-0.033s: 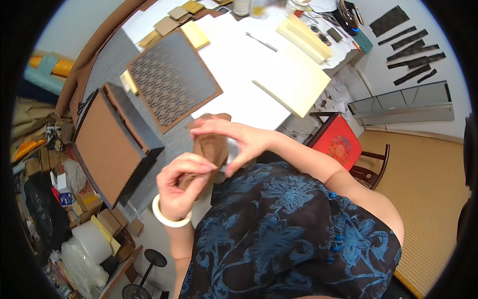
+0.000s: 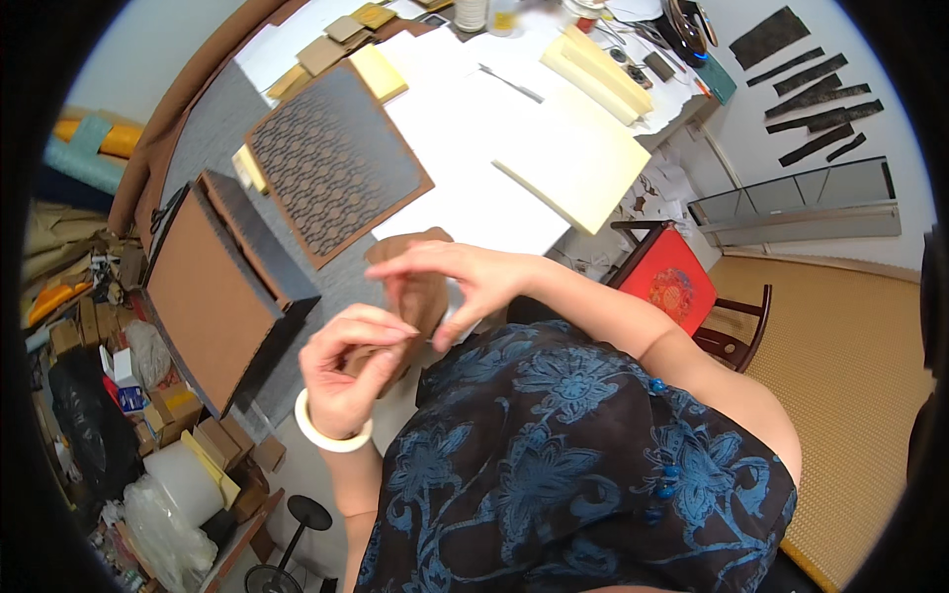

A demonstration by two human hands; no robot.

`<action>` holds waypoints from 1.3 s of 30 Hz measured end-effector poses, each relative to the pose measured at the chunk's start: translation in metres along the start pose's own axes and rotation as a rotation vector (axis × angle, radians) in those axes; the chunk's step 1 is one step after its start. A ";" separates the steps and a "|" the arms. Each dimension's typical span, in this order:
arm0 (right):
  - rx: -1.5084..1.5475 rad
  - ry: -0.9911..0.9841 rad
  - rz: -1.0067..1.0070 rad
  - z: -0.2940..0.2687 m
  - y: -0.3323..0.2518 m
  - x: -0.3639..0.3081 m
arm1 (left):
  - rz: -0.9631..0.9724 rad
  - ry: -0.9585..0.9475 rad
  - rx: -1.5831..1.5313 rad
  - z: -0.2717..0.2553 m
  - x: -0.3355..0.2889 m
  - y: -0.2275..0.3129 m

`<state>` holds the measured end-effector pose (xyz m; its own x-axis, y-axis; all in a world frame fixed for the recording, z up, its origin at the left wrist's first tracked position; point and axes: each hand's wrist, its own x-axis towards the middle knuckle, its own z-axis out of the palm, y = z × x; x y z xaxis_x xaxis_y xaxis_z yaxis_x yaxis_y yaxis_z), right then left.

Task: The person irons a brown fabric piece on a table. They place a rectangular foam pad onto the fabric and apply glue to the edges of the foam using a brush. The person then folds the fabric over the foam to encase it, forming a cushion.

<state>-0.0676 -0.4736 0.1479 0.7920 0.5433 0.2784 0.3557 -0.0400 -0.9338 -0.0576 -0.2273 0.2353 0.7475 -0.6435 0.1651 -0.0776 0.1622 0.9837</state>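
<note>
A brown piece of soft sheet (image 2: 425, 296), like leather or cloth, hangs folded between my hands at the table's near edge. My left hand (image 2: 346, 361), with a white bangle on the wrist, is closed in a pinch in front of it. What the fingertips hold is too small to make out. My right hand (image 2: 474, 282) arches over the upper part of the brown piece, thumb and fingers spread apart. Its fingertips are slightly blurred. Part of the brown piece is hidden behind both hands.
Beyond lie a patterned brown-and-grey panel (image 2: 336, 163), a pale yellow block (image 2: 583, 158) and a metal tool (image 2: 509, 83). A large brown box-like case (image 2: 213, 296) stands left. A red chair (image 2: 667, 282) is at right; cartons and bags crowd the left floor.
Both hands appear slightly farther left, and the left fingertips sit a little apart from the brown piece's fold. The table things have shifted slightly left and up in the view.
</note>
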 end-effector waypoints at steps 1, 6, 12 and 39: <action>0.135 -0.122 0.160 -0.016 0.003 -0.004 | 0.000 0.050 0.026 0.003 0.007 -0.008; -0.226 0.091 -0.068 -0.091 0.042 -0.064 | -0.090 0.367 0.256 0.037 0.060 -0.064; 0.241 0.066 0.342 -0.190 -0.010 -0.144 | -0.552 0.547 -0.038 0.055 0.114 -0.212; 0.533 0.400 0.510 -0.209 0.033 -0.136 | 0.412 1.331 -0.785 -0.103 0.064 -0.194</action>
<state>-0.0599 -0.7241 0.1266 0.9444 0.2234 -0.2414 -0.2958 0.2560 -0.9203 0.0728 -0.2227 0.0475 0.8112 0.5524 -0.1919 -0.3818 0.7489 0.5417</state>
